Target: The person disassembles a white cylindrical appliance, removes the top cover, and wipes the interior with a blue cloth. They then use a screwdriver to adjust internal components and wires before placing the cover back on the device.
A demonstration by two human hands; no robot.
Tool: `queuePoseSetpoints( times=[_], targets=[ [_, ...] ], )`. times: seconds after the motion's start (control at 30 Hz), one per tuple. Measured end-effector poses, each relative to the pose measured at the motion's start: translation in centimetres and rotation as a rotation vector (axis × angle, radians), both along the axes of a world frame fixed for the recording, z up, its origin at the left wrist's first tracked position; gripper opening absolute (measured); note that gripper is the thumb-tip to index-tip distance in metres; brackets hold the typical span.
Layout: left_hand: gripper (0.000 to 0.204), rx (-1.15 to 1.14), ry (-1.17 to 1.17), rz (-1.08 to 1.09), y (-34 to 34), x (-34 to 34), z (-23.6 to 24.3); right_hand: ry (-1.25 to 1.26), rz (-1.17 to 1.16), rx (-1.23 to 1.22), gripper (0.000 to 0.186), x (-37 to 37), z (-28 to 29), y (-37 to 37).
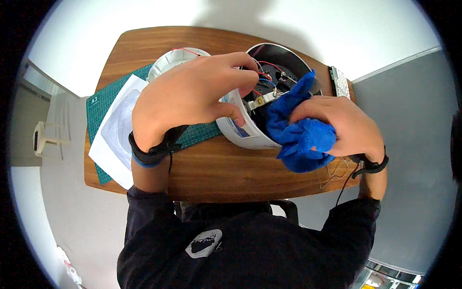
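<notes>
A white round appliance housing (245, 136) stands tilted on the table, its open top showing a black inside with red and blue wires and a metal bracket (260, 101). At its left side is my left hand (192, 91), thumb against the outer wall and fingers curled at the rim. My right hand (344, 123) clutches a bunched blue cloth (303, 142). One end of that cloth reaches up over the housing's right rim and partly inside. Behind my left hand sits a white round cover (163, 62) with a red wire on it, partly hidden.
A green cutting mat (99, 115) lies at the left, under a white printed sheet (109, 137). At the back right edge is a white keyboard (340, 83). Thin loose wire (334, 176) rests near the table's front right. A white stool (45, 137) stands on the floor.
</notes>
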State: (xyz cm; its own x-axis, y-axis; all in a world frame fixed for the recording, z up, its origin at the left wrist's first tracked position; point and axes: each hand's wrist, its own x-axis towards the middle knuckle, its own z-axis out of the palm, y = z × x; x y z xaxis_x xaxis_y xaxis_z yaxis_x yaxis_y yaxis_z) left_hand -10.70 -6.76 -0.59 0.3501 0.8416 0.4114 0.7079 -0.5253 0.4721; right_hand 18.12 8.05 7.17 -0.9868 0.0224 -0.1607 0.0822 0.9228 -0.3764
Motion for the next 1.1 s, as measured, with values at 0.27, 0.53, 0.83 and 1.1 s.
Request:
queuePoseSetpoints(
  times=[0.27, 0.53, 0.83, 1.1],
  targets=[
    [0.046, 0.024, -0.078, 0.019, 0.8, 2.0, 0.2, -0.071, -0.146, 0.261, 0.065, 2.8, 0.0, 1.2],
    [0.045, 0.070, -0.056, 0.276, 1.2, 3.4, -1.1, 0.140, 0.017, 0.088, 0.059, 1.2, -2.3, -3.3],
    [0.027, 0.112, -0.031, 0.215, 1.8, 3.0, -1.2, 0.582, -0.608, -0.242, 0.061, 7.6, 0.7, 1.9],
    [0.028, 0.195, -0.057, 0.195, 1.9, 2.5, -1.9, 0.647, -0.589, -0.295, 0.050, 3.3, -1.8, 5.1]
  ],
)
